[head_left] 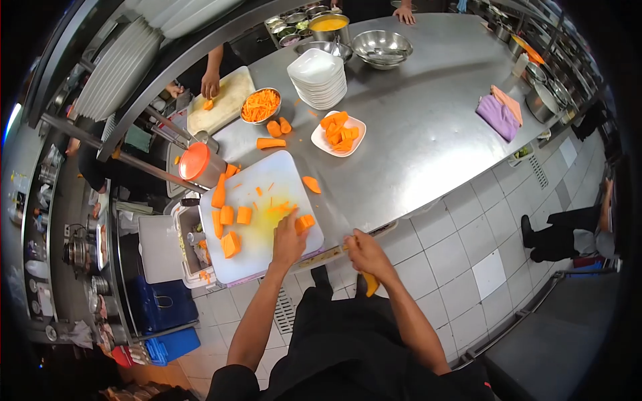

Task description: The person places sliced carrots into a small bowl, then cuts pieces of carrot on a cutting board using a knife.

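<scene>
- Carrot piece [306, 222] touched by left hand [289, 239] on white cutting board [267, 170]
- Yellow object [371, 285], type unclear, gripped in right hand [367, 254], just off table [414, 147] edge
- Carrot chunks [227, 215] spread on board's left side
- White bowl [358, 142] filled with cut carrot, placed near stacked dishes [319, 87]
- Carrot bit on second board [202, 120] touched by another person's hand [210, 85]

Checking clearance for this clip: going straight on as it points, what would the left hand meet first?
Likely the carrot scraps on the cutting board, just ahead of the left hand, though depth is unclear.
</scene>
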`<state>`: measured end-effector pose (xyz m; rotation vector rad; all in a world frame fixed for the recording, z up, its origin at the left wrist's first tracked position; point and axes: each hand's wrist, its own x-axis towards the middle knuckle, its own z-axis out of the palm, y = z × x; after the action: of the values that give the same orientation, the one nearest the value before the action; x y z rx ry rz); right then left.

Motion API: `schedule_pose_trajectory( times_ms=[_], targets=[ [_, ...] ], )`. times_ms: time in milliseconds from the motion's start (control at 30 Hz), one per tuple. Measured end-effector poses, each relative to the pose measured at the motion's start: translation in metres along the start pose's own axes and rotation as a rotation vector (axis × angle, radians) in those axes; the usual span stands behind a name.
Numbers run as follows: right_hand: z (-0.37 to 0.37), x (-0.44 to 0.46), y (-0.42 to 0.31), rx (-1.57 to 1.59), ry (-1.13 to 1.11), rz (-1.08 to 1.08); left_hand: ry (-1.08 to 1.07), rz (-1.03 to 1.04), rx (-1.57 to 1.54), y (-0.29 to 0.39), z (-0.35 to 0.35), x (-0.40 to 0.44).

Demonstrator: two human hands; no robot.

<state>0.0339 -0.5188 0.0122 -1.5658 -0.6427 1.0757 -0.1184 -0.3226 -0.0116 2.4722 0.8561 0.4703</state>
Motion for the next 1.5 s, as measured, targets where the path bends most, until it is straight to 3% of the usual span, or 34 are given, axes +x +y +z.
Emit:
schedule_pose_trajectory(
  times_ms=[33,67,133,400,600,667,700,767,800,867,967,1200,1300,1367,1400,1500],
  targets=[
    [-0.008,-0.002,0.002,0.003,0.027,0.014,-0.034,-0.123,-0.192,-0.007,0.006,0.003],
    [-0.016,-0.006,-0.004,-0.009,0.027,0.008,-0.024,-0.121,-0.200,-0.004,0.002,0.008],
    [-0.028,-0.023,-0.013,0.014,0.059,0.118,0.004,-0.507,-0.992,0.004,-0.010,0.009],
    [-0.036,-0.049,0.008,0.079,0.047,0.220,0.105,-0.346,-1.242,0.052,-0.071,0.000],
    [-0.027,-0.046,0.005,0.024,-0.024,0.261,0.292,-0.283,-1.037,0.060,-0.087,-0.006],
    [-0.025,-0.042,0.007,-0.004,-0.041,0.261,0.484,-0.064,-0.521,0.059,-0.090,-0.012],
    [-0.024,-0.041,0.008,-0.012,-0.047,0.256,0.496,-0.066,-0.522,0.057,-0.094,-0.012],
    [-0.024,-0.040,0.008,-0.012,-0.066,0.215,0.647,0.389,-0.116,0.057,-0.107,-0.014],
    [-0.024,-0.041,0.008,-0.017,-0.070,0.214,0.652,0.385,-0.115,0.058,-0.111,-0.015],
    [-0.023,-0.043,0.005,0.000,-0.083,0.171,0.723,0.613,0.020,0.060,-0.117,-0.018],
    [-0.023,-0.042,0.000,-0.034,-0.077,0.218,0.764,0.699,0.066,0.064,-0.124,-0.020],
    [-0.021,-0.046,0.001,-0.056,-0.083,0.212,0.809,0.692,0.050,0.062,-0.113,-0.020],
    [-0.021,-0.048,0.007,-0.039,-0.071,0.219,0.775,0.635,-0.148,0.063,-0.091,-0.016],
    [-0.021,-0.048,0.010,-0.084,-0.050,0.218,0.671,0.013,-0.525,0.070,-0.070,-0.016],
    [-0.022,-0.049,0.013,-0.080,-0.047,0.219,0.611,-0.118,-0.753,0.049,-0.043,-0.015],
    [-0.022,-0.051,0.022,-0.162,-0.029,0.189,0.496,-0.259,-0.905,-0.004,0.022,-0.025]
  ],
)
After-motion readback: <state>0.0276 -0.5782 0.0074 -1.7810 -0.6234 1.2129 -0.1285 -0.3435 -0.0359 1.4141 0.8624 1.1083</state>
